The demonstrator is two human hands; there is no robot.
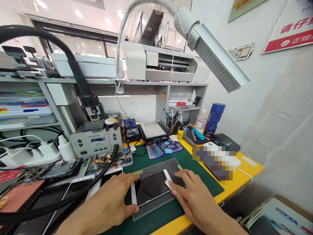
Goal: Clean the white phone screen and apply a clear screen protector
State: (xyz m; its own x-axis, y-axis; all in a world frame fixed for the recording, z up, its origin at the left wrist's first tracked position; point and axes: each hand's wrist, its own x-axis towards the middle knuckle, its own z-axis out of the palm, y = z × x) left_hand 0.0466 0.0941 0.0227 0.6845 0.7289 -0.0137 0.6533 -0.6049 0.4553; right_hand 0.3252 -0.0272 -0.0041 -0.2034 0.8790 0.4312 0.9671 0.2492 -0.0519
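White phone (151,187), left grip (107,199) spread, holding its edge, right grip (195,192) pinching white piece (167,183) opposite, green mat (206,184) extending rightward.

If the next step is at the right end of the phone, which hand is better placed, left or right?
Probably the right hand: its fingertips are at that end of the phone, at a small white piece. The left hand spans the opposite end.

The head view looks forward and down from above the front edge of the bench (176,224), near the left hand (111,195) and right hand (193,192), facing the shelf (161,99) behind.
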